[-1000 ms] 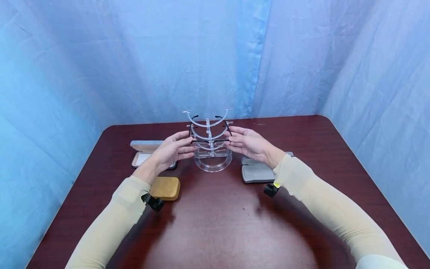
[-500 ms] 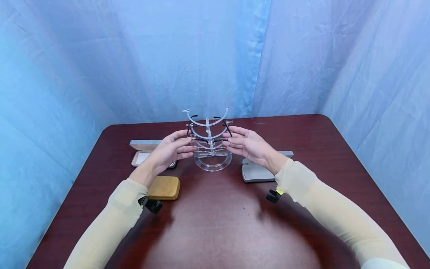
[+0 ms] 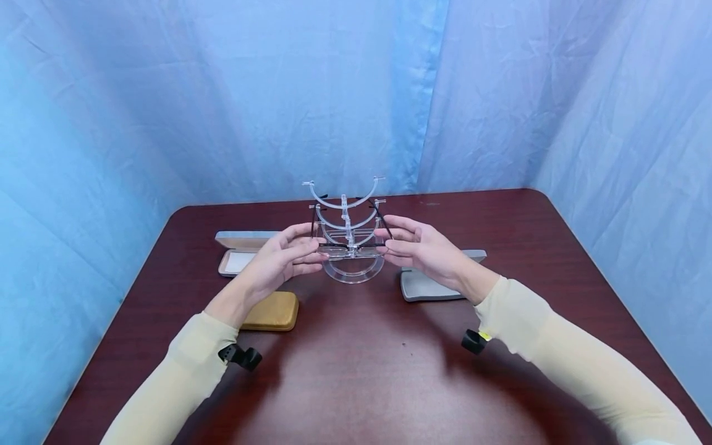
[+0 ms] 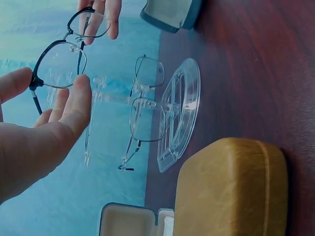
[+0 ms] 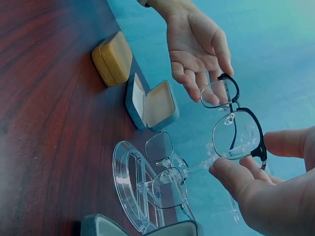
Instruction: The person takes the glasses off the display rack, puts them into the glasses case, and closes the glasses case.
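So, black-browed glasses: up in the air at the near side of the clear display stand, lens front toward the person, temples unfolded and pointing back toward the stand's arms. Overlaps the stand in every view; can't tell if they touch it.

Left hand: thumb and fingers part-curled, pinching the glasses at their left end. Right hand: same grip on the right end, fingertips at the outer corner and lower rim. Neither hand is closed tight; the frame spans between the two.

Stand is upright on the table, curved arms in tiers, rounded flat base. Second pair, thin wire-rimmed glasses, sits low on the stand, just above the base.

Cases: teal case left of the stand, lid up, something white inside, partly behind the left hand. Mustard case nearer the person, shut, partly hidden by the left wrist. Grey case right of the stand, lid raised, partly under the right hand's line of sight.

Around: dark red-brown table, blue curtains behind and at both sides, cream sleeves, a small black camera at each wrist.
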A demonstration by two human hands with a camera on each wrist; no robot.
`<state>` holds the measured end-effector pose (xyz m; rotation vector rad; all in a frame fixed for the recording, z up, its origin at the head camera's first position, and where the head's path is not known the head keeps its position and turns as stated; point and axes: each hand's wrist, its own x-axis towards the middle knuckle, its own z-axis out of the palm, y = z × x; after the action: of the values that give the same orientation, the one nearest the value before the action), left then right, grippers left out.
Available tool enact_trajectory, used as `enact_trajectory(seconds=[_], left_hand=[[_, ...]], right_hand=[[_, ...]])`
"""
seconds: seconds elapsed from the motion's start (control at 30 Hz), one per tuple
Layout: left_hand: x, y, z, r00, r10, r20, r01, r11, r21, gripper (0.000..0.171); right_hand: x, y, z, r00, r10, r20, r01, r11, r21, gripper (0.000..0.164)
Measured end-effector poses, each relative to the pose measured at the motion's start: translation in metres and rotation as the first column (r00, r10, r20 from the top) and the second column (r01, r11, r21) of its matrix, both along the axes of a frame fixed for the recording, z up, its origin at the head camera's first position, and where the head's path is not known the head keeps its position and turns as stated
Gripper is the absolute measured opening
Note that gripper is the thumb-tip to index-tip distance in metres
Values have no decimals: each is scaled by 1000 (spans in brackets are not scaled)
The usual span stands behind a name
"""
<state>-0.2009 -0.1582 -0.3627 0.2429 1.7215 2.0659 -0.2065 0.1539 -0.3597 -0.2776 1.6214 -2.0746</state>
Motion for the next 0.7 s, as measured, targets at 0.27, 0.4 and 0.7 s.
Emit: enact_trajectory(seconds=[0.27,0.4,0.7], left_hand=[[21,3,-4,998,-5,-66,5,1000,-2,61],[28,3,-7,997,-10,-74,10,1000,-6,67],[42,2,-8,998,-10,-59,10,1000,-8,72]], right_hand=[[18,10,-3,999,34,-5,-34,999,13,73],[24,13,-5,999,44,-23,-43,999,30,74],[35,15,-3,996,84,-26,-82,995,50,75]])
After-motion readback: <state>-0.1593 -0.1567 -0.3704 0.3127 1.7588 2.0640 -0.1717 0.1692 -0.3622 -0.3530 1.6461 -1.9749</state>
